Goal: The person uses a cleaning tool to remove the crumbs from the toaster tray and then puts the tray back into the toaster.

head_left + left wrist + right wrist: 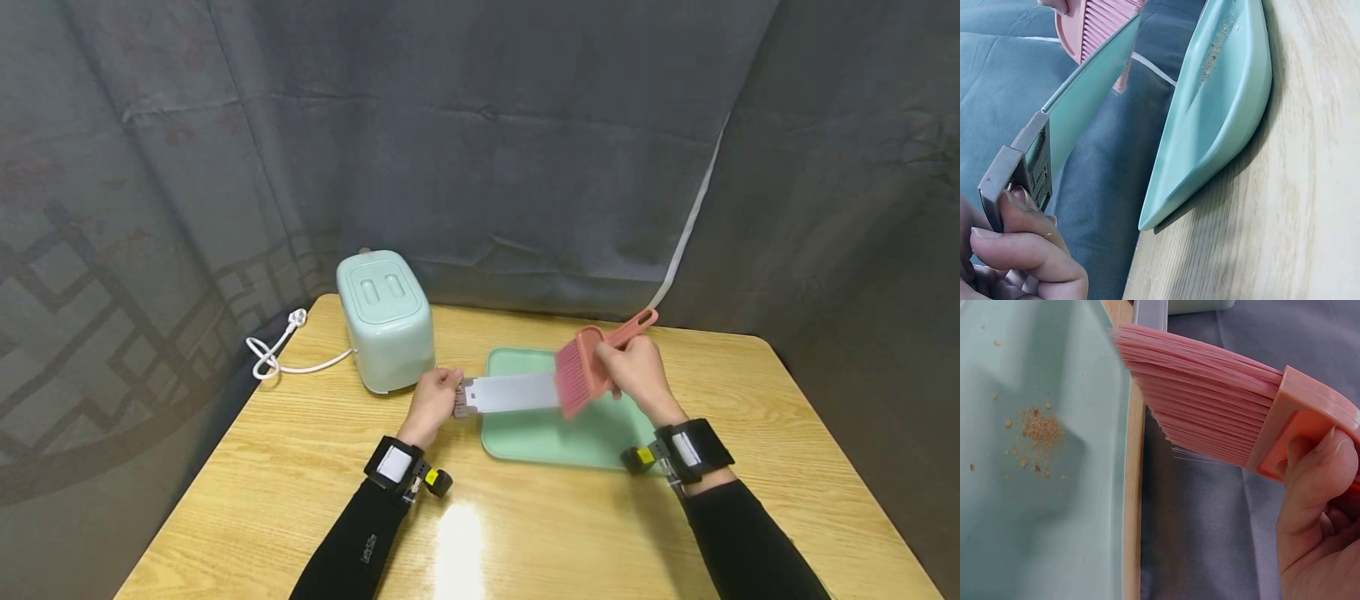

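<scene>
My left hand [433,403] pinches the grey end of a flat metal crumb tray [517,392], which stretches out to the right over a mint green serving tray [558,450]. In my right hand [637,375] is a pink cleaning brush [585,371], gripped near the base of its handle. Its bristles [1204,394] lie at the far end of the crumb tray. A small heap of brown crumbs [1041,430] sits on the serving tray below, with loose bits scattered round it. From the left wrist view, the crumb tray [1088,94] is tilted and held above the serving tray [1229,100].
A mint green toaster [390,333] stands at the back left of the wooden table [315,467]. Its white cord [318,367] runs left to a plug [297,317] at the table edge. A grey curtain [487,167] hangs behind the table.
</scene>
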Demonstrator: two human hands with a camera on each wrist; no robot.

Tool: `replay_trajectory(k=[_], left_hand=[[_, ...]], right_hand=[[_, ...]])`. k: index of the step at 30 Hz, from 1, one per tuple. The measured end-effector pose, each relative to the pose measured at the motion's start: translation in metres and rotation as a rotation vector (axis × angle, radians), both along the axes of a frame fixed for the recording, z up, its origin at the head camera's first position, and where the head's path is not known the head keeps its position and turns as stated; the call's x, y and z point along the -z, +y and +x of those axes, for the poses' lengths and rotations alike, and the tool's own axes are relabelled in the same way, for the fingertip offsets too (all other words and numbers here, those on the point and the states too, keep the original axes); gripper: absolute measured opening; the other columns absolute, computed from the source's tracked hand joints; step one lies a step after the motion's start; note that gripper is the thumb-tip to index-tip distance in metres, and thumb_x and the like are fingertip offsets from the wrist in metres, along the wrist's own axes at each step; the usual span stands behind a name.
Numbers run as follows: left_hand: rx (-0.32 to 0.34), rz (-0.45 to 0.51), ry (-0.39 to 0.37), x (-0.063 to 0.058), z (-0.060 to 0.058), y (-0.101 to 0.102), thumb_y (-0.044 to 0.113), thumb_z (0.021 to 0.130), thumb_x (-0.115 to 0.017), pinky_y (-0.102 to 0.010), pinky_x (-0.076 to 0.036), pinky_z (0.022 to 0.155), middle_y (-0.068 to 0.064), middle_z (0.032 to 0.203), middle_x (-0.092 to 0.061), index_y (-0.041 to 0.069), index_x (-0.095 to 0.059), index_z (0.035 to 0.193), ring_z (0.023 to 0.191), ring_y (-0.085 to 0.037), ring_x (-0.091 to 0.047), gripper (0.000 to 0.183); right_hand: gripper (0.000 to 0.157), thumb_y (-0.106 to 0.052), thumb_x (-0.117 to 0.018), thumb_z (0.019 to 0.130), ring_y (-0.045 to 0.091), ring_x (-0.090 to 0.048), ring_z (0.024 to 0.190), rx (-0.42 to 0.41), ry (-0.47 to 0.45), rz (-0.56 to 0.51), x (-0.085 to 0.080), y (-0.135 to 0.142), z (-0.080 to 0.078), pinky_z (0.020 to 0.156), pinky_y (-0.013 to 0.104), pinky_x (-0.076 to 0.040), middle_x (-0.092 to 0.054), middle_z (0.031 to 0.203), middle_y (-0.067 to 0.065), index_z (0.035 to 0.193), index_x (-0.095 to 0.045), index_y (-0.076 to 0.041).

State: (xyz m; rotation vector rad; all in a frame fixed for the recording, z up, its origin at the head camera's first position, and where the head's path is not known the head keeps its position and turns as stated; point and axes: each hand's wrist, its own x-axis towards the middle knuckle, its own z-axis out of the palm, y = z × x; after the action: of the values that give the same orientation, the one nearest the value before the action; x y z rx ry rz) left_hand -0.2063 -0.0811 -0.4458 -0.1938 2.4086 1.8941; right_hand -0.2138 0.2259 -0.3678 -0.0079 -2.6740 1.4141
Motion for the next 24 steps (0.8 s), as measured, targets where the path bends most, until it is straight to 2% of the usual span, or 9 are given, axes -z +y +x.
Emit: replay_trajectory(k=[8, 15, 20, 24], left_hand=[[-0.002, 0.006, -0.007, 0.001, 0.0, -0.002, 0.029, 0.11, -0.05, -0.027, -0.04, 0.062, -0.003, 0.083, -0.054, 0.001, -0.066, 0.098, 0.073, -0.017, -0.049, 0.034], [-0.001, 0.009, 0.0, 0.001, 0.0, -0.002, 0.026, 0.11, -0.05, -0.028, -0.042, 0.064, -0.006, 0.086, -0.057, -0.001, -0.067, 0.1, 0.077, -0.018, -0.052, 0.033], [-0.003, 0.009, 0.007, 0.001, 0.001, 0.0, 0.025, 0.11, -0.05, -0.027, -0.044, 0.065, -0.007, 0.09, -0.059, -0.002, -0.068, 0.105, 0.08, -0.018, -0.053, 0.033], [-0.004, 0.01, 0.002, 0.0, 0.001, 0.003, 0.027, 0.11, -0.05, -0.027, -0.046, 0.066, -0.009, 0.093, -0.061, -0.002, -0.068, 0.107, 0.082, -0.019, -0.055, 0.034]], right_hand=[[0.03, -0.019, -0.054, 0.097, 0.017, -0.052, 0.035, 0.01, 0.002, 0.003, 0.0, 0.005, 0.001, 0.037, 0.031, -0.046, -0.06, 0.052, 0.0, 0.09, -0.068, 0.007], [0.03, -0.02, -0.056, 0.096, 0.015, -0.052, 0.034, 0.003, 0.046, -0.018, -0.007, 0.003, -0.002, 0.036, 0.031, -0.046, -0.057, 0.049, -0.002, 0.084, -0.067, 0.006], [0.029, -0.019, -0.057, 0.095, 0.016, -0.051, 0.033, -0.043, 0.077, -0.037, -0.017, -0.012, -0.004, 0.036, 0.032, -0.046, -0.057, 0.049, -0.001, 0.081, -0.068, 0.004], [0.027, -0.018, -0.056, 0.093, 0.021, -0.053, 0.034, -0.092, 0.066, -0.028, -0.028, -0.034, -0.003, 0.036, 0.033, -0.046, -0.056, 0.048, -0.001, 0.079, -0.069, 0.001]])
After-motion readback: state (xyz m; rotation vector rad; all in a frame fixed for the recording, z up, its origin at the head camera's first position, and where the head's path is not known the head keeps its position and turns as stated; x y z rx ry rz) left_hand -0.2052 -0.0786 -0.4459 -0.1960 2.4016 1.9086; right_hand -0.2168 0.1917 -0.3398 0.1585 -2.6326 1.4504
